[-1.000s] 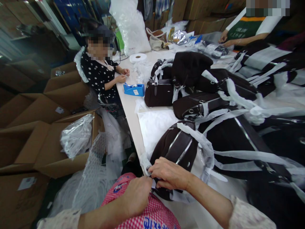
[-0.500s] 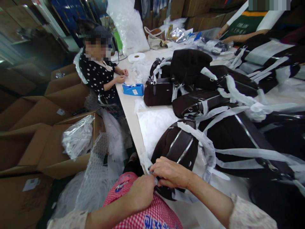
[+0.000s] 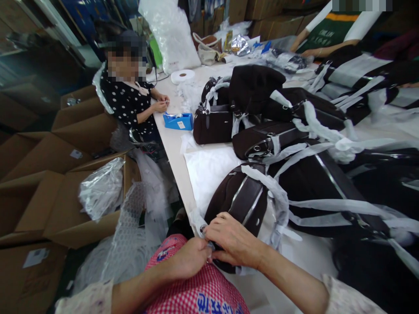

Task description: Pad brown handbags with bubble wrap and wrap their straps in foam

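At the tabletop's near edge, the left hand (image 3: 190,257) pinches white wrapping (image 3: 198,222) at a metal ring on the brown bag (image 3: 242,200). The right hand (image 3: 234,242) clamps the bag's end. Wrapping looks mid-way; next likely needs a snug turn.

1. The single head-worn view looks forward and down from just above the person's own hands, close to the near edge of the white table (image 3: 173,148).
2. It faces along the table towards a seated co-worker (image 3: 131,100) and cardboard boxes (image 3: 49,192) at left.
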`<state>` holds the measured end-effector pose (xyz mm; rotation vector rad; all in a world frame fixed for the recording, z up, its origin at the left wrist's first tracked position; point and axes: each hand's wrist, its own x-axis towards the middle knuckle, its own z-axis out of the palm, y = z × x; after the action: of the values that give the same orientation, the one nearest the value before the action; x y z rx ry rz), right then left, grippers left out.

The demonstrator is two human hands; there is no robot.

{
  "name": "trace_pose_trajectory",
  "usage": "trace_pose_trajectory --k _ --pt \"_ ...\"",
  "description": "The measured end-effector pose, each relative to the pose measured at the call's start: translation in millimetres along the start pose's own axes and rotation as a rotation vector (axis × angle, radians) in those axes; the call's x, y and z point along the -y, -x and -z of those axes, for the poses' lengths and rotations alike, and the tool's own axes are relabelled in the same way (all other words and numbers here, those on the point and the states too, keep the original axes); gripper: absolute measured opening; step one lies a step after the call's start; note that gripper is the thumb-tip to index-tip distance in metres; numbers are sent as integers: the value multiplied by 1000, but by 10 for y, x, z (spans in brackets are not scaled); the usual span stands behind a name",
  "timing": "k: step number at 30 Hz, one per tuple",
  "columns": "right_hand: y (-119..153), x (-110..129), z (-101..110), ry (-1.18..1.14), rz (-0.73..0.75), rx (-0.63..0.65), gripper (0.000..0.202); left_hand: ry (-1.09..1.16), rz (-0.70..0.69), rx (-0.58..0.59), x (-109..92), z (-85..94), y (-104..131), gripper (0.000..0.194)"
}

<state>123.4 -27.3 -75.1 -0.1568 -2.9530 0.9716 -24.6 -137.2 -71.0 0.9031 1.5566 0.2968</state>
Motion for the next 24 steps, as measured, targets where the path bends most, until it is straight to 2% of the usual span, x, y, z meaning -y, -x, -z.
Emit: trace_pose_trajectory --k 3,6,9,12,19,24 --pt "48 90 -51 93 16 -52 13 134 36 40 0 10 -8 27" --pt "99 184 -152 235 17 -148 4 239 143 122 55 -6 -57 33" --pt "148 237 -281 347 16 -307 15 243 191 143 105 -18 -119 30" --pt "183 229 -387 287 7 -402 16 200 140 150 100 -4 -157 21" --pt "168 140 -394 -36 -119 -345 18 18 -74 144 -63 115 -47 21" --pt "94 86 -337 -144 -237 -269 15 -348 -228 19 -68 100 29 31"
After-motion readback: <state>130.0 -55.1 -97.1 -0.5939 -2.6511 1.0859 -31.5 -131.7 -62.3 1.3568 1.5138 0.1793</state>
